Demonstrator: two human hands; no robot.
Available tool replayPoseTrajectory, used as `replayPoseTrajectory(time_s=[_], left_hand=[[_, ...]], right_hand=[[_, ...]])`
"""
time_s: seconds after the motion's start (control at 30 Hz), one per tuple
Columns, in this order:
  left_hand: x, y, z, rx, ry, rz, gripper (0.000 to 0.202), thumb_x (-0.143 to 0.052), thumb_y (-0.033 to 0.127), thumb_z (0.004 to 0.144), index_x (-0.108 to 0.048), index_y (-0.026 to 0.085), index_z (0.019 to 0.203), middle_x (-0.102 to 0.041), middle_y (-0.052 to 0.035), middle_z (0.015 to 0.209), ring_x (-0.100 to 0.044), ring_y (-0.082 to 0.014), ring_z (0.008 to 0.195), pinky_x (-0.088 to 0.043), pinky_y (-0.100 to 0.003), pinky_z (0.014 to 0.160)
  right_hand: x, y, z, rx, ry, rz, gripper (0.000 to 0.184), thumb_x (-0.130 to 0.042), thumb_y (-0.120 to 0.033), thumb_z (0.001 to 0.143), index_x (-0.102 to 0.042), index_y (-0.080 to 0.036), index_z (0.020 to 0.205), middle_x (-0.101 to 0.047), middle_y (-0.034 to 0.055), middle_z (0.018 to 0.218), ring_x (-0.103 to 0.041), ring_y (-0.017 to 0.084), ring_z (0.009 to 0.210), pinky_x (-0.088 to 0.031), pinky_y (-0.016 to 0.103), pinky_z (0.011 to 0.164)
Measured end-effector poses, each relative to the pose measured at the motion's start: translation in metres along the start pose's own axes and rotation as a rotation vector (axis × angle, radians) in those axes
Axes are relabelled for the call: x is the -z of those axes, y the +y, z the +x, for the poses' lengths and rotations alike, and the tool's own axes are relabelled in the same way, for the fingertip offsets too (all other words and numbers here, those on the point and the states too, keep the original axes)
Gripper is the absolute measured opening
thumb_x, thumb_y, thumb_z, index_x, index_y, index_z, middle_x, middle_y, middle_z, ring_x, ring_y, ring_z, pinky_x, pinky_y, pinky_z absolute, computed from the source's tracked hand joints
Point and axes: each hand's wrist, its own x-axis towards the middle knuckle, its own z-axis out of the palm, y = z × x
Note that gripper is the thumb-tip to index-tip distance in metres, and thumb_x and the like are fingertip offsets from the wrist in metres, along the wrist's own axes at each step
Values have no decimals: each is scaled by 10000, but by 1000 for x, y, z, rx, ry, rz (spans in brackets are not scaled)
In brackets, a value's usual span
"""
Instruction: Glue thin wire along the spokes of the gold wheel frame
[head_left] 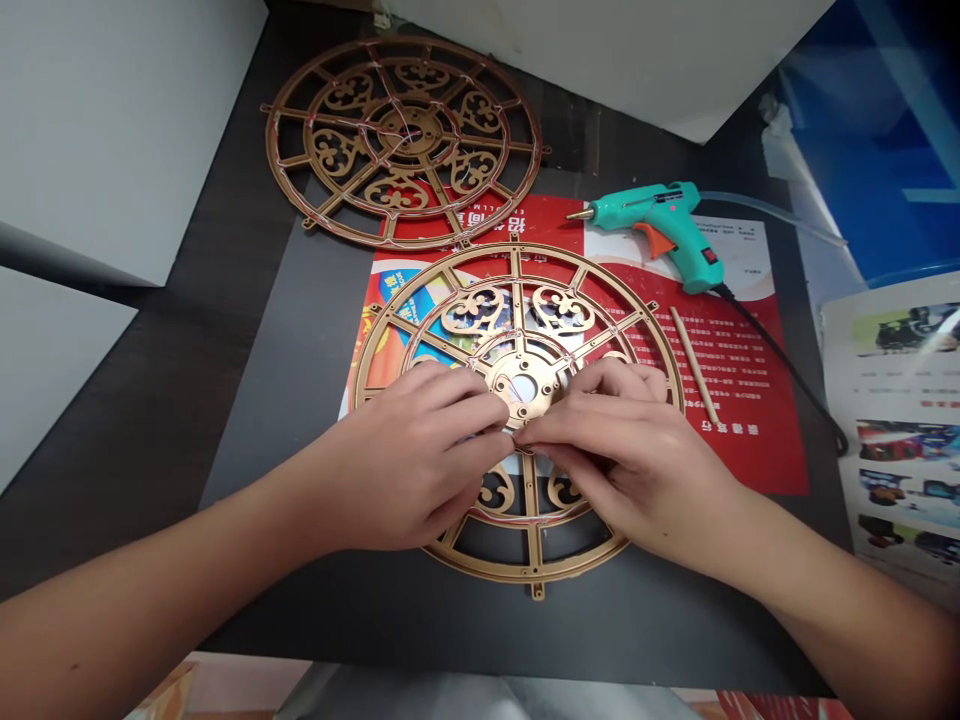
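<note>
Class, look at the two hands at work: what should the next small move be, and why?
Probably, the right hand should gently press the wire against the nearer gold frame, near its hub, while the left hand steadies it. Both hands meet at the hub's near edge, and thin wire already follows the rings elsewhere.
</note>
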Motion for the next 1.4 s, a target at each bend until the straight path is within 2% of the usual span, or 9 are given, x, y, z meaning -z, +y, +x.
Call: replayPoseTrajectory(time_s=[0.1,0.27,0.4,0.63,0.97,1.17,1.4], left_hand=[[1,0,-1,-1,2,0,164,-583,138,1009,-703,165,1119,-719,-53,1082,-583,-266,1070,-457,-447,869],[0,-1,1,-13,26,-4,165,-589,120,993,-713,150,1098,-721,-54,1059,-590,-262,1042,-454,-438,852],[-2,-2,2,-15,32,1,165,-583,125,994,-721,154,1079,-721,-53,1036,-596,-263,1036,-451,-433,846],[0,0,1,-4,17,-2,178,-581,132,1002,-719,163,1109,-720,-53,1066,-599,-262,1063,-466,-435,873],[1,-1,-1,1,-7,1,193,-570,142,1016,-708,181,1145,-740,-63,1089,-612,-262,1089,-480,-435,889],[1,-2,-1,-18,-6,6,194,-574,146,1021,-710,179,1155,-730,-65,1100,-608,-265,1079,-479,-437,883],[2,-4,-1,-38,-8,35,187,-572,185,1036,-692,219,1175,-712,-52,1096,-594,-260,1046,-463,-438,858]], right_hand=[[-1,0,1,6,5,11,239,-682,-54,1033,-762,-274,1081,-804,-76,930,-581,178,957,-373,416,877],[-3,-8,0,-122,3,162,180,-676,-95,1046,-748,-250,1102,-780,-49,938,-642,157,949,-400,395,879],[-4,-13,-2,-166,-36,143,174,-674,-102,1035,-740,-247,1106,-760,-39,910,-654,163,923,-373,384,850],[-3,-12,-3,-134,2,59,159,-682,-109,1041,-743,-254,1065,-775,-48,902,-656,153,902,-316,398,836],[-1,-5,1,-95,55,-40,112,-746,-189,1040,-784,-273,975,-818,-39,842,-635,191,882,-336,437,862],[-1,1,1,-99,72,-11,64,-815,-205,992,-783,-249,1025,-824,-13,921,-621,214,918,-383,427,876],[-1,5,1,-46,126,-94,47,-815,-297,999,-823,-252,988,-779,68,1095,-607,260,1049,-442,467,951]])
